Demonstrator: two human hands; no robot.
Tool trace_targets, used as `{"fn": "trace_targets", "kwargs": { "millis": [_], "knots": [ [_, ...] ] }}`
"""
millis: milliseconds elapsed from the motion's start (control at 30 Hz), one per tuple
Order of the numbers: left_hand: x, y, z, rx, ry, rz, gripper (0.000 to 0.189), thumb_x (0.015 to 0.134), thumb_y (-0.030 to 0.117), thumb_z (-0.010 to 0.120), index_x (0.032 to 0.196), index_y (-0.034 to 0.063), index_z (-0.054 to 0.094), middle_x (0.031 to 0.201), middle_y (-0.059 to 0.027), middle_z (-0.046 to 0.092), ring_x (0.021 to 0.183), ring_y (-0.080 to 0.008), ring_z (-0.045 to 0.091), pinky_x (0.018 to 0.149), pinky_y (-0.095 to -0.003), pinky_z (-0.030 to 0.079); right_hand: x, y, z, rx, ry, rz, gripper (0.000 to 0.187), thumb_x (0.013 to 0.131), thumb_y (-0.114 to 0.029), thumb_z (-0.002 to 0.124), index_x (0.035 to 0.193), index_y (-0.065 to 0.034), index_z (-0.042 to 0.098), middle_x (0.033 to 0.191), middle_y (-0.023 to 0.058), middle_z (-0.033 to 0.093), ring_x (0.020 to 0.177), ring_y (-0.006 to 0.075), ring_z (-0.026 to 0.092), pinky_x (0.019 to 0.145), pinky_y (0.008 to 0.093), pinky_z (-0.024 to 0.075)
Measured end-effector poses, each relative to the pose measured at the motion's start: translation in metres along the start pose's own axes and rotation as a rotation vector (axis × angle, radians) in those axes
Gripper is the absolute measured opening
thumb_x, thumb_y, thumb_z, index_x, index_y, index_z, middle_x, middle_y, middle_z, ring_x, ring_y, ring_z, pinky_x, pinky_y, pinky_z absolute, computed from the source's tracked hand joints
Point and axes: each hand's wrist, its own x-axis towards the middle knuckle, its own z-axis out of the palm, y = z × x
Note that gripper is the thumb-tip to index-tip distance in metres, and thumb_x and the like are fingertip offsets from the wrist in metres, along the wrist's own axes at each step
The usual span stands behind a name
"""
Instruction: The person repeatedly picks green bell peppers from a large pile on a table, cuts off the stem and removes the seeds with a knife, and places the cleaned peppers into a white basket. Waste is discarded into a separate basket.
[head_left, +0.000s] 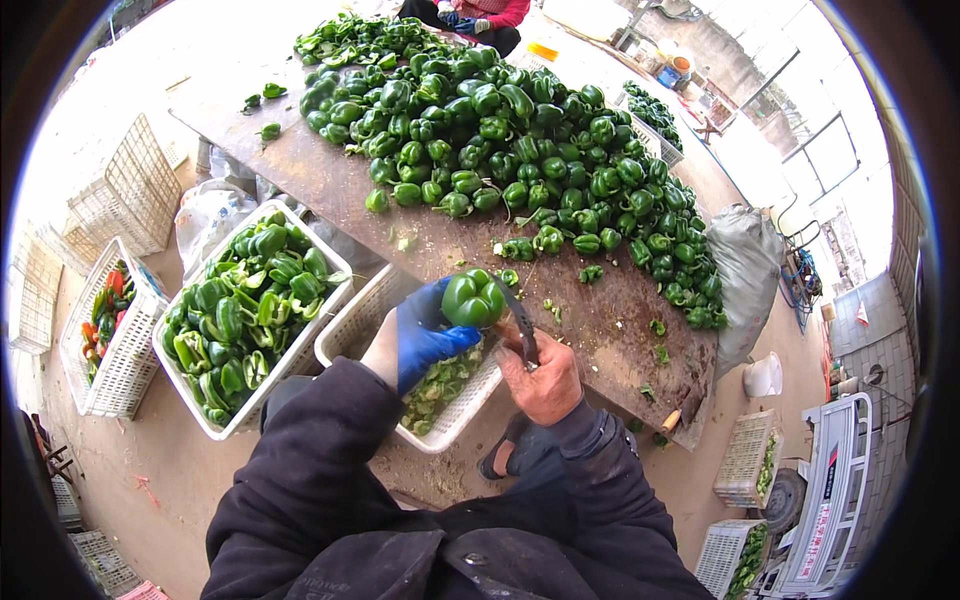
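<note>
A green bell pepper (472, 298) rests in the grip of my left hand (427, 337), which wears a blue glove. My bare right hand (541, 375) is closed around a small dark knife (523, 324), its curved blade beside the pepper's right side. Both hands hover over a white plastic crate (450, 433) with pale green pepper scraps (439, 390) in it. Beyond them, a large heap of green bell peppers (480, 135) covers much of the wooden table (600, 330). To the left, another white crate (217, 431) holds green peppers, several of them cut open.
A crate of red and green peppers (112, 307) stands at far left near stacked empty crates (139, 184). A wooden-handled tool (672, 420) lies at the table's right corner. A grey sack (742, 277) leans there. Across the table sits a gloved person (480, 15).
</note>
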Motion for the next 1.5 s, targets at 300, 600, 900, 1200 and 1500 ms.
{"fn": "trace_targets", "kwargs": {
  "millis": [300, 600, 900, 1200, 1500],
  "knots": [
    [0.008, -0.004, 0.004, -0.07, 0.174, -0.173, 0.076, 0.099, 0.019, 0.079, 0.161, -0.0001, 0.041, 0.132, -0.0111, 0.069, 0.112, -0.0185, 0.07, 0.089, -0.0307, 0.058, 0.004, 0.027, 0.029, -0.225, 0.078, -0.153, 0.04, 0.094, -0.002, 0.065, 0.133, 0.0035, 0.061, 0.103, 0.0267, 0.072, 0.094, 0.0437, 0.073, 0.082, 0.0453, 0.0578],
    [0.008, -0.021, 0.022, 0.174, 0.163, -0.079, 0.095, 0.089, 0.005, 0.084, 0.165, -0.0084, 0.028, 0.143, -0.0114, 0.06, 0.125, -0.0166, 0.059, 0.11, -0.0301, 0.046, 0.01, 0.07, 0.048, -0.288, 0.001, -0.054, 0.076, 0.092, 0.002, 0.064, 0.16, -0.0002, 0.031, 0.133, 0.0293, 0.063, 0.111, 0.0452, 0.07, 0.093, 0.0482, 0.058],
    [0.006, -0.014, 0.004, 0.07, 0.038, -0.077, 0.101, 0.078, -0.002, 0.077, 0.167, -0.0047, 0.028, 0.148, -0.0113, 0.057, 0.133, -0.0189, 0.056, 0.115, -0.0332, 0.043, 0.02, 0.056, 0.035, 0.431, -0.098, -0.03, 0.066, 0.087, 0.005, 0.067, 0.151, 0.0, 0.049, 0.132, 0.0173, 0.063, 0.127, 0.0233, 0.061, 0.108, 0.0355, 0.0496],
    [-0.001, -0.015, 0.004, 0.16, -0.014, -0.085, 0.101, 0.082, -0.006, 0.079, 0.168, 0.0014, 0.028, 0.157, -0.0108, 0.054, 0.137, -0.0178, 0.054, 0.115, -0.0316, 0.044, 0.023, 0.038, 0.012, 0.229, -0.101, 0.138, 0.03, 0.091, -0.018, 0.078, 0.114, -0.0002, 0.071, 0.101, 0.0115, 0.075, 0.09, 0.0216, 0.07, 0.084, 0.0355, 0.0567],
    [0.0, -0.048, 0.011, 0.279, -0.01, 0.036, 0.103, 0.082, 0.007, 0.077, 0.17, 0.0074, 0.024, 0.129, -0.0154, 0.071, 0.119, -0.016, 0.064, 0.103, -0.0331, 0.051, 0.025, 0.049, 0.038, 0.011, 0.065, 0.045, 0.031, 0.084, -0.01, 0.081, 0.113, -0.003, 0.071, 0.095, 0.0127, 0.075, 0.086, 0.024, 0.074, 0.08, 0.0375, 0.0581]
  ]
}}
